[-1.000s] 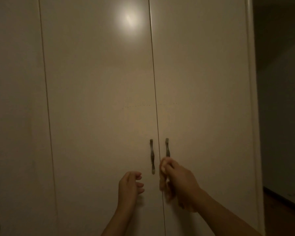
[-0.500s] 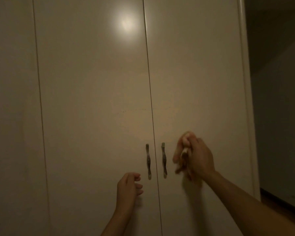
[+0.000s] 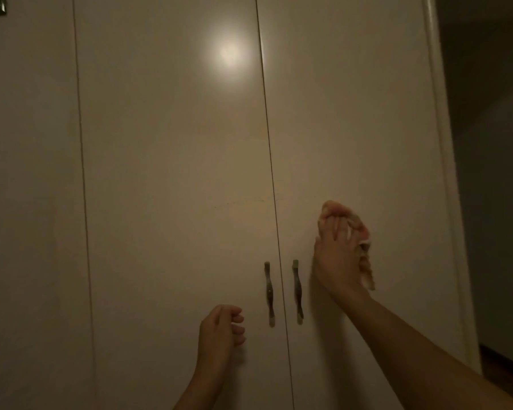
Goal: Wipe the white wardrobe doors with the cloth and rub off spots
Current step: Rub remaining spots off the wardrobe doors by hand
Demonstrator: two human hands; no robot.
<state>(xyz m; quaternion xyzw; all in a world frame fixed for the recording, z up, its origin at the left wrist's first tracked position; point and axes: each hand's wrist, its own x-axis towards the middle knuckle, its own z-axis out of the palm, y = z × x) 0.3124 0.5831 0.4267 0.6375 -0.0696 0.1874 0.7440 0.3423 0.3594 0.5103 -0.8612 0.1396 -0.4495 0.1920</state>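
Note:
Two tall white wardrobe doors fill the view, the left door and the right door, split by a thin dark seam. Each carries a curved metal handle, one left of the seam and one right of it. My right hand presses a bunched light cloth against the right door, just up and right of its handle. My left hand hovers with loosely curled fingers in front of the left door, below and left of the handles, holding nothing.
A further white panel stands at the left, with dark rounded shapes along the frame's left edge. The wardrobe's right edge meets a dark room. A lamp's bright reflection glares high on the left door.
My right hand has carried the cloth from the handles up and to the right across the right door. My left hand has barely moved.

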